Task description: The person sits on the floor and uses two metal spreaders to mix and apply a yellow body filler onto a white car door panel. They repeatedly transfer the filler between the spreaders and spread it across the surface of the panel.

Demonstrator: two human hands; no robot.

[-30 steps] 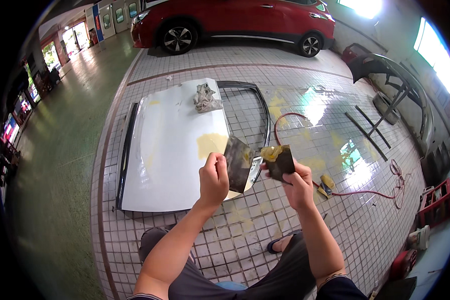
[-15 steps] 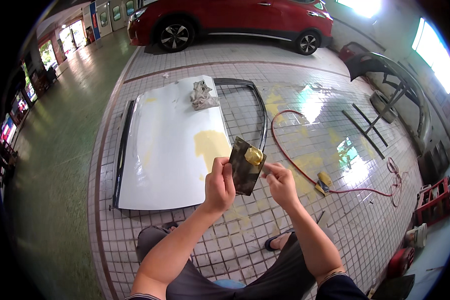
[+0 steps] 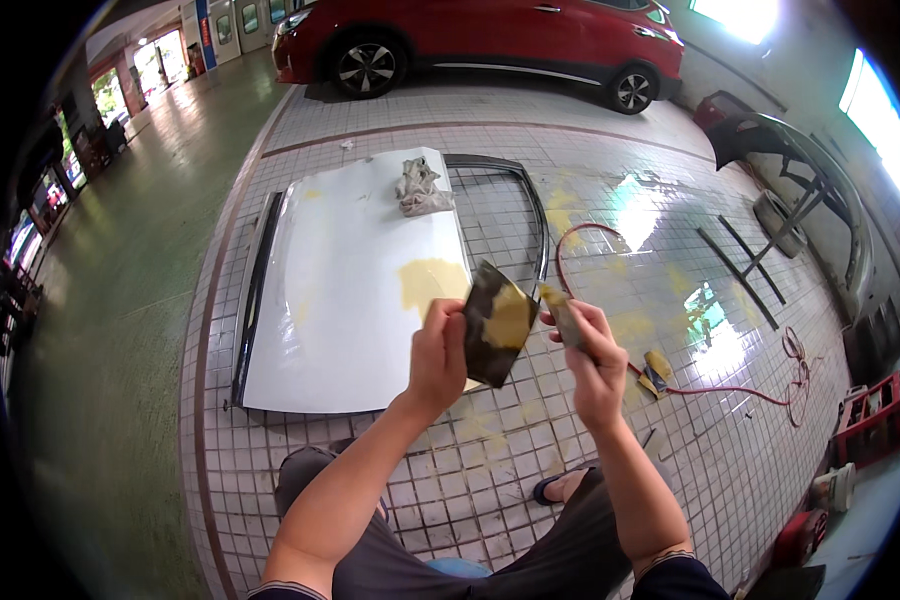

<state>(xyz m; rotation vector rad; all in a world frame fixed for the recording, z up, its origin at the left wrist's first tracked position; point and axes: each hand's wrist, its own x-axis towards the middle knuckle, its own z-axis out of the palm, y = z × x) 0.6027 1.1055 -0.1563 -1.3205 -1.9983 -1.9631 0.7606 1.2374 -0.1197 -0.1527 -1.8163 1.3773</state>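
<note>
My left hand [image 3: 436, 355] grips a dark flat mixing board [image 3: 482, 352] by its left edge, tilted up in front of me. Yellow putty [image 3: 510, 315] lies smeared across the board's upper right part. Just right of the board, my right hand [image 3: 596, 365] is closed around a putty spreader [image 3: 568, 320] with yellow putty at its tip. Beyond both hands, a white car door [image 3: 350, 330] lies flat on the tiles, bearing a pale yellow filler patch [image 3: 430, 284] that the left hand and board partly cover. A crumpled grey rag [image 3: 422, 190] rests on its far end.
A red hose [image 3: 710, 392] snakes over the tiled floor at right, beside a yellow and dark blue object [image 3: 656, 374]. A metal stand [image 3: 760, 262] and a bumper [image 3: 835, 190] are farther right. A red car [image 3: 480, 45] is parked at the back.
The rounded putty lump on the board is now spread into a flatter smear. My right hand has moved a little right, and the spreader now shows upright with putty on its tip.
</note>
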